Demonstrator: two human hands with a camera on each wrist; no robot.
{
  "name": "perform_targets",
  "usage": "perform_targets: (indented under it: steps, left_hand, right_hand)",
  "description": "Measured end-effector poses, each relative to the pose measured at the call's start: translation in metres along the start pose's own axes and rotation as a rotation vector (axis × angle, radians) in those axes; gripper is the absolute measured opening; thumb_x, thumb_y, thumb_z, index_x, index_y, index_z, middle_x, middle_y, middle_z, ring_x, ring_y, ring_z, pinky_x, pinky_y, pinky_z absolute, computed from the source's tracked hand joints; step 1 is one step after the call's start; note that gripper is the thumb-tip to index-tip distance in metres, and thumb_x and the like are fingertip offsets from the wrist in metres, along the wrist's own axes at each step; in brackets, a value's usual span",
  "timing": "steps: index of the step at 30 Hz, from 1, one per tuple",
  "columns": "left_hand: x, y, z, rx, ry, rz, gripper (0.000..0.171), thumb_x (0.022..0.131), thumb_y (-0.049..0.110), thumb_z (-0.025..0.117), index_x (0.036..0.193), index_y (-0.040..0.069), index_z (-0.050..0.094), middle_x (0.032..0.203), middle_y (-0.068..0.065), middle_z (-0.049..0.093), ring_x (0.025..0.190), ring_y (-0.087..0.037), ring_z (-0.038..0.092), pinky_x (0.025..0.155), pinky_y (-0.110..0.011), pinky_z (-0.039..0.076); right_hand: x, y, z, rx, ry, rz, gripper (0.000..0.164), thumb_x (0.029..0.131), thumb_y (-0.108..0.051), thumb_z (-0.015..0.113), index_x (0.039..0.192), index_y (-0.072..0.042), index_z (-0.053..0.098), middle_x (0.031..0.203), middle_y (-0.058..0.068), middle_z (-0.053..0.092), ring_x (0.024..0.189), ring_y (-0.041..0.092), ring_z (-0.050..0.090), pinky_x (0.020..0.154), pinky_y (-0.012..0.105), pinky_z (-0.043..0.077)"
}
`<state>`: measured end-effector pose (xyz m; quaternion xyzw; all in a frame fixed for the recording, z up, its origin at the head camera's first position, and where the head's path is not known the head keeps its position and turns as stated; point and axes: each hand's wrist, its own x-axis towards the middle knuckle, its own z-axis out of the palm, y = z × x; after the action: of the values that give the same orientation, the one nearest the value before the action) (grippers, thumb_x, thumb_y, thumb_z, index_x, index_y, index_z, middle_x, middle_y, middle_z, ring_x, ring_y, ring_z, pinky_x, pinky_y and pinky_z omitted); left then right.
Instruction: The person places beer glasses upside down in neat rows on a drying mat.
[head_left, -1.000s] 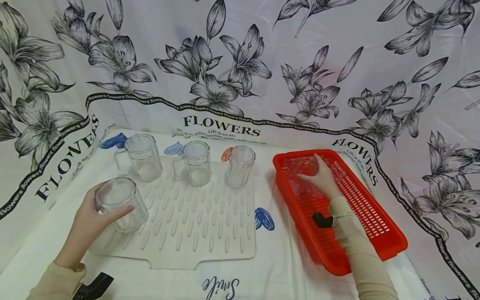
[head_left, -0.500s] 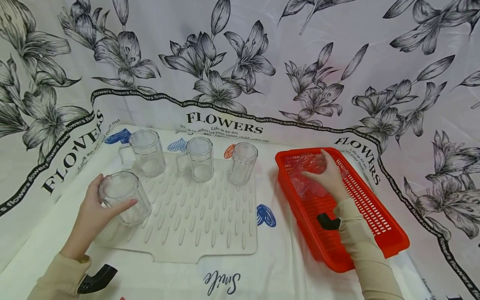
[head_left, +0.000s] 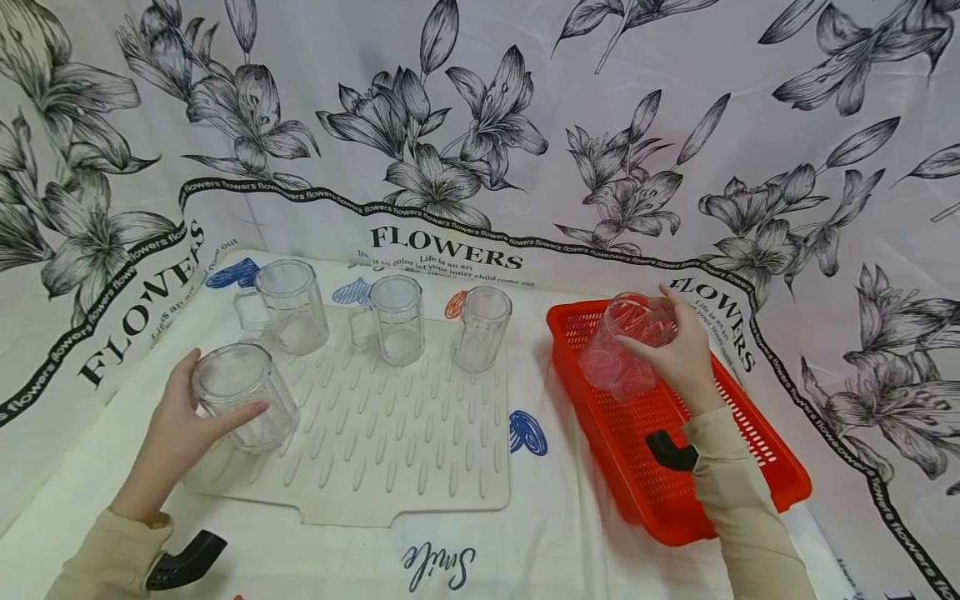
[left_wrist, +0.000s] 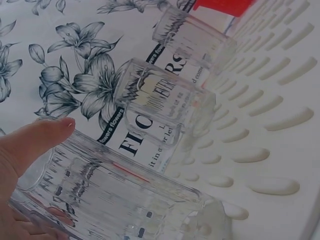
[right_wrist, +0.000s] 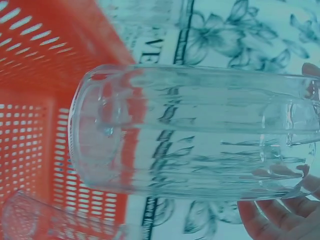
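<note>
On the left of the cream draining mat (head_left: 397,467), my left hand (head_left: 176,429) grips a clear mug (head_left: 258,412) near its rim, thumb on one side. The left wrist view shows this mug (left_wrist: 120,185) upright with its base at the mat. My right hand (head_left: 681,354) holds a clear mug (head_left: 626,329) by its upper part, raised over the far end of the red basket (head_left: 783,483). Up close in the right wrist view, the fingers (right_wrist: 280,220) wrap one end of that mug (right_wrist: 195,132). Another clear piece of glassware (right_wrist: 50,220) lies inside the basket.
Along the mat's back edge stand three clear mugs: a left one (head_left: 294,312), a middle one (head_left: 397,321) and a right one (head_left: 482,329). A flower-printed cloth (head_left: 480,125) hangs behind. White cloth (head_left: 555,517) covers the table between mat and basket.
My right hand has lifted a mug from down inside the basket to above its rim, moving slightly right. My left hand keeps its hold on the other mug, nearly still.
</note>
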<state>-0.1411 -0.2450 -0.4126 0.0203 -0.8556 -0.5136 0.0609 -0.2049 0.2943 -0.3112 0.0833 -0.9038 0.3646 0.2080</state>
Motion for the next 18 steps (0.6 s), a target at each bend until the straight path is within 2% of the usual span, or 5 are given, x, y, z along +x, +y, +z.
perform_targets:
  steps: [2, 4, 9, 14, 18]
  left_hand:
    - [-0.001, -0.002, 0.0, -0.02, 0.003, -0.005, 0.103, 0.078, 0.022, 0.07, 0.141, 0.003, -0.01, 0.143, -0.026, -0.007, 0.126, -0.047, 0.001, 0.097, -0.06, 0.01]
    - [-0.003, -0.003, 0.001, -0.033, 0.001, -0.017, 0.104, 0.079, 0.022, 0.07, 0.141, 0.004, -0.011, 0.143, -0.025, -0.009, 0.126, -0.047, 0.001, 0.098, -0.059, 0.01]
    - [-0.005, -0.004, 0.002, -0.054, -0.007, -0.03, 0.105, 0.079, 0.021, 0.069, 0.14, 0.004, -0.014, 0.143, -0.024, -0.012, 0.126, -0.047, -0.001, 0.099, -0.056, 0.009]
    - [-0.007, -0.004, 0.002, -0.063, -0.01, -0.01, 0.105, 0.079, 0.019, 0.069, 0.14, 0.004, -0.015, 0.143, -0.024, -0.014, 0.127, -0.044, -0.005, 0.1, -0.053, 0.005]
    - [-0.003, -0.023, 0.003, -0.051, -0.024, -0.011, 0.108, 0.079, 0.022, 0.07, 0.14, 0.012, -0.017, 0.144, -0.019, -0.016, 0.127, -0.043, -0.005, 0.101, -0.052, 0.005]
  right_hand:
    - [-0.002, -0.004, -0.002, -0.012, 0.007, -0.024, 0.09, 0.065, -0.016, 0.081, 0.139, -0.01, 0.03, 0.114, 0.013, 0.049, 0.1, 0.025, 0.048, 0.081, 0.039, 0.044]
    - [-0.003, -0.008, -0.004, -0.022, 0.02, -0.04, 0.09, 0.064, -0.014, 0.082, 0.138, -0.009, 0.032, 0.113, 0.013, 0.05, 0.1, 0.023, 0.048, 0.083, 0.035, 0.044]
    - [-0.007, -0.016, -0.007, -0.004, 0.044, -0.064, 0.086, 0.063, -0.008, 0.081, 0.136, -0.007, 0.036, 0.111, 0.011, 0.051, 0.098, 0.02, 0.047, 0.078, 0.014, 0.04]
    - [-0.012, -0.03, -0.003, 0.066, -0.001, -0.075, 0.083, 0.065, -0.001, 0.079, 0.135, -0.002, 0.036, 0.111, 0.016, 0.052, 0.098, 0.026, 0.048, 0.074, 0.014, 0.043]
    - [-0.022, -0.044, 0.0, 0.109, -0.059, -0.053, 0.078, 0.068, 0.0, 0.076, 0.135, 0.001, 0.035, 0.113, 0.019, 0.051, 0.1, 0.03, 0.048, 0.073, 0.014, 0.045]
